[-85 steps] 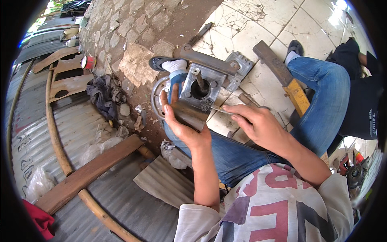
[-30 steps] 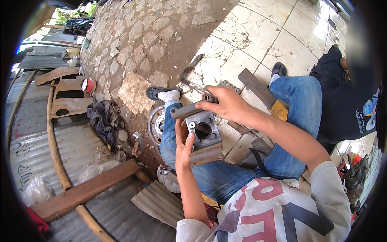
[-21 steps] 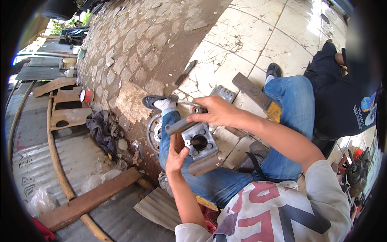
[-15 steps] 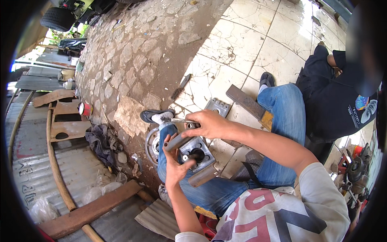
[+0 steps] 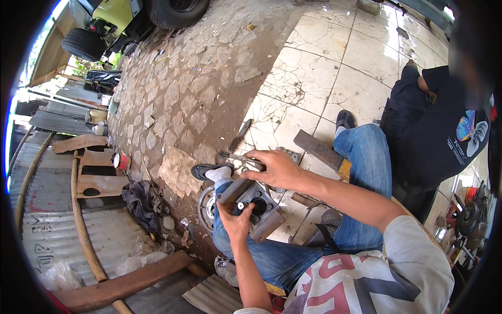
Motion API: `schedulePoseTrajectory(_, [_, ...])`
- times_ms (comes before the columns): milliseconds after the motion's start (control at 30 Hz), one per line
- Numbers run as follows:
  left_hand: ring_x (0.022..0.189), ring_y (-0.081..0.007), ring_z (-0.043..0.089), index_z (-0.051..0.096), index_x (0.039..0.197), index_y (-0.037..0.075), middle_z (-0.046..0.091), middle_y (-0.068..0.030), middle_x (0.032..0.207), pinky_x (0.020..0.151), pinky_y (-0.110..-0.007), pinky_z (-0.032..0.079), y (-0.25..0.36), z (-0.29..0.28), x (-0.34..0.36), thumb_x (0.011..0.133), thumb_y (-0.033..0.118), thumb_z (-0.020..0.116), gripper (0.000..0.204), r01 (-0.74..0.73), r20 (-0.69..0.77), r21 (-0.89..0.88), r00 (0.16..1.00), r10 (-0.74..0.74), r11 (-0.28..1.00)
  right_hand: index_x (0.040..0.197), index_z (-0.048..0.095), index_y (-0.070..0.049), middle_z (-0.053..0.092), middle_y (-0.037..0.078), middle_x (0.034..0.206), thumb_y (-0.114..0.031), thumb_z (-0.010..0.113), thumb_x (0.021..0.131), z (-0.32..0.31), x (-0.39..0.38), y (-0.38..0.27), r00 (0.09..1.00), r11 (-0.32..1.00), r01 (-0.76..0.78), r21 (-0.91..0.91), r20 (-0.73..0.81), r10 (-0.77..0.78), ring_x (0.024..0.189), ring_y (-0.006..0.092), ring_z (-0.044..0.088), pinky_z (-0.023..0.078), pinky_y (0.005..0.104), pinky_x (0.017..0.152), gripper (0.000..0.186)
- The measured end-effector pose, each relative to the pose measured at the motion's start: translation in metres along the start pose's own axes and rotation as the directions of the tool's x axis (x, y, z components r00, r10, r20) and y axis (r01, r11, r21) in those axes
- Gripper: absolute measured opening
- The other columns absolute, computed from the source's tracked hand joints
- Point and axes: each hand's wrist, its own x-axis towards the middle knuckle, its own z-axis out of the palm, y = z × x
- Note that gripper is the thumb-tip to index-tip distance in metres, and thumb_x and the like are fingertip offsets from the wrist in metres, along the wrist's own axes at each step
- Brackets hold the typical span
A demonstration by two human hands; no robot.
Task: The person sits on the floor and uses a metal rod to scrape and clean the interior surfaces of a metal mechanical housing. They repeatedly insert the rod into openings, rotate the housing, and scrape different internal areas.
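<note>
Cracked white tiles (image 5: 299,91) lie right of stony ground (image 5: 180,89), with corrugated sheets (image 5: 49,217) on the left. Grey, scuffed and round-holed, the metal block (image 5: 271,209) is over your left leg (image 5: 286,256), gripped by your left hand (image 5: 236,223); your right hand (image 5: 278,169) grasps a thin-handled brush (image 5: 240,158).

Near six o'clock, your metal block (image 5: 272,211) is dull grey with brownish patches. Your jeans (image 5: 368,162) are faded blue; your shirt (image 5: 355,275), at five, is pale grey with maroon and navy shapes. At three, a co-worker's black shirt (image 5: 426,149) carries a blue-and-orange print (image 5: 465,128). Cream tiles (image 5: 308,78) at one show dark crack lines.
</note>
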Motion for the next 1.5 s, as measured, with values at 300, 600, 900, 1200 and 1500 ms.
schedulePoseTrajectory(300, [0.102,-0.0225,0.062,0.051,0.125,-0.004,0.062,-0.0149,0.115,0.093,-0.035,0.049,-0.017,0.016,0.021,0.082,0.011,0.082,0.056,-0.073,-0.349,0.037,0.934,0.081,0.997,0.119,0.066,0.0,0.063,0.016,0.06,-0.055,0.068,0.089,-0.017,-0.013,-0.026,0.986,0.985,-0.146,0.087,0.094,0.138,0.057,0.0267,0.065,0.05,0.0386,0.058,0.063])
schedulePoseTrajectory(600, [0.091,-0.0168,0.062,0.053,0.116,-0.003,0.064,-0.0117,0.106,0.08,-0.032,0.052,-0.004,0.036,0.036,0.089,0.014,0.078,0.041,-0.185,-0.487,-0.055,0.863,0.135,0.981,0.107,0.068,-0.003,0.066,0.011,0.079,-0.03,0.076,0.086,-0.011,-0.02,-0.025,0.964,0.985,0.17,0.012,-0.209,-0.163,0.065,0.0268,0.066,0.051,0.0366,0.057,0.034])
schedulePoseTrajectory(900, [0.103,-0.0212,0.063,0.052,0.125,-0.004,0.064,-0.0146,0.119,0.086,-0.035,0.054,0.014,0.065,0.021,0.095,0.015,0.07,0.04,-0.134,-0.544,-0.327,0.836,-0.071,0.935,0.099,0.068,-0.008,0.066,0.008,0.085,-0.015,0.073,0.086,-0.002,-0.016,-0.023,0.907,0.943,0.332,-0.013,-0.27,-0.323,0.069,0.026,0.067,0.054,0.0359,0.06,0.016])
schedulePoseTrajectory(1200, [0.136,-0.0346,0.041,0.017,0.158,0.011,0.03,-0.0224,0.153,0.113,-0.049,0.035,0.0,-0.009,-0.016,0.086,0.055,0.072,0.1,-0.224,-0.111,-0.065,0.97,0.216,0.972,0.096,0.069,-0.005,0.066,0.01,0.088,-0.028,0.068,0.092,-0.021,0.003,-0.018,0.955,0.958,0.275,-0.077,-0.089,-0.281,0.071,0.0308,0.067,0.054,0.0395,0.063,0.024])
schedulePoseTrajectory(1500, [0.145,-0.0405,0.028,0.057,0.136,0.011,0.031,-0.0183,0.156,0.117,-0.054,0.026,0.073,-0.016,0.014,0.086,0.039,0.073,0.06,-0.491,0.323,0.562,0.871,0.37,0.665,0.101,0.068,-0.007,0.063,0.01,0.095,-0.035,0.066,0.092,-0.02,0.003,-0.019,0.963,0.957,0.267,-0.114,0.054,-0.263,0.08,0.0321,0.067,0.054,0.0428,0.069,0.029])
